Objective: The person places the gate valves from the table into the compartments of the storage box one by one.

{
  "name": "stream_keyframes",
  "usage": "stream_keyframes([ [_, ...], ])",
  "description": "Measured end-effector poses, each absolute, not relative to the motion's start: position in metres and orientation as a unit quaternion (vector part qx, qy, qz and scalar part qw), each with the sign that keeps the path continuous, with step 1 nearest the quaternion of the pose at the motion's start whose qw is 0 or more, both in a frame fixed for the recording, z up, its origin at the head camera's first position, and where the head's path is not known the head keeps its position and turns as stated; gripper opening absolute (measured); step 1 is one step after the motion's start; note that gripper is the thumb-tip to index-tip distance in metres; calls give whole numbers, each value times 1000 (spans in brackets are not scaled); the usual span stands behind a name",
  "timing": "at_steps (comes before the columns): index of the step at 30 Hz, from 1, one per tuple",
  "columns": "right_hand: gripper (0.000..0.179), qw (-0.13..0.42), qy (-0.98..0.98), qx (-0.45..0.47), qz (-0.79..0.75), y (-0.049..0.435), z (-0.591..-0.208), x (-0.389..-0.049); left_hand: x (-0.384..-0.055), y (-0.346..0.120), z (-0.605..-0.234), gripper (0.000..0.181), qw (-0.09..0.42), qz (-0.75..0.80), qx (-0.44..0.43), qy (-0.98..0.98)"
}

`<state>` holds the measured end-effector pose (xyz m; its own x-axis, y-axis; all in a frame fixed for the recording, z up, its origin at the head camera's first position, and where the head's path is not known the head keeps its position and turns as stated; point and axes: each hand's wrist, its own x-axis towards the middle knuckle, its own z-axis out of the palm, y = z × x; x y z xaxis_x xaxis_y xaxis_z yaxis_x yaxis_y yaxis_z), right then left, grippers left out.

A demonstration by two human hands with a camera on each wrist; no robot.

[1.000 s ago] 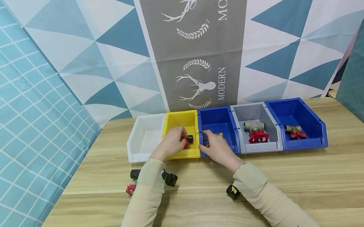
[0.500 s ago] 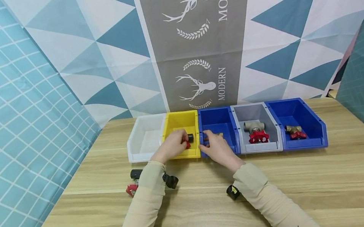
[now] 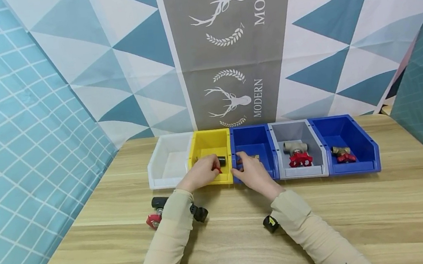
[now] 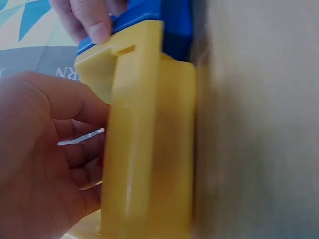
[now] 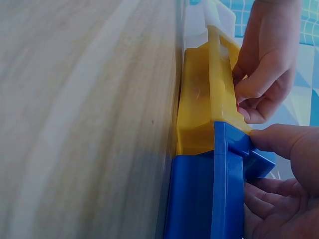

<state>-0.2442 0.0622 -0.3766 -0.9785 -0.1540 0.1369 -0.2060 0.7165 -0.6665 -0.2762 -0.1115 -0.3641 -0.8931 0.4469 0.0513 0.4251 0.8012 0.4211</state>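
Observation:
My left hand (image 3: 201, 171) is down inside the yellow bin (image 3: 212, 138), its fingers curled around a valve. Of that valve, a bit of red handwheel (image 3: 217, 170) and a black pipe end (image 3: 221, 161) show; the fingers and bin front hide the rest. My right hand (image 3: 254, 172) grips the side wall of the blue bin (image 3: 251, 134) beside the yellow one. In the right wrist view, its thumb (image 5: 279, 140) lies on the rim where the two bins meet, and its other fingers reach inside the blue bin. A small brass piece (image 3: 256, 156) shows there.
Left of the yellow bin stands a white bin (image 3: 174, 150). A grey bin (image 3: 290, 129) and another blue bin (image 3: 331, 127) each hold a red-wheeled valve. Black pipe fittings with a red handwheel (image 3: 153, 220) lie near my left forearm; a black fitting (image 3: 270, 223) lies by my right sleeve.
My left hand has shifted slightly toward the front of the yellow bin, and the red handwheel has sunk lower and is more covered. My right hand has stayed in place.

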Motion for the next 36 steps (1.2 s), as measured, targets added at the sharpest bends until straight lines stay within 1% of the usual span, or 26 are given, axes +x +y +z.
stream_keyframes([
  [18, 54, 39, -925, 100, 364, 62, -378, -244, -272, -112, -365, 7, 21, 218, 228, 949],
  [31, 55, 31, -925, 96, 366, 61, -377, -243, -266, -116, -365, 11, -2, 191, 249, 949],
  [36, 55, 38, -926, 99, 361, 62, -376, -243, -261, -116, -363, 17, -11, 173, 245, 954],
])
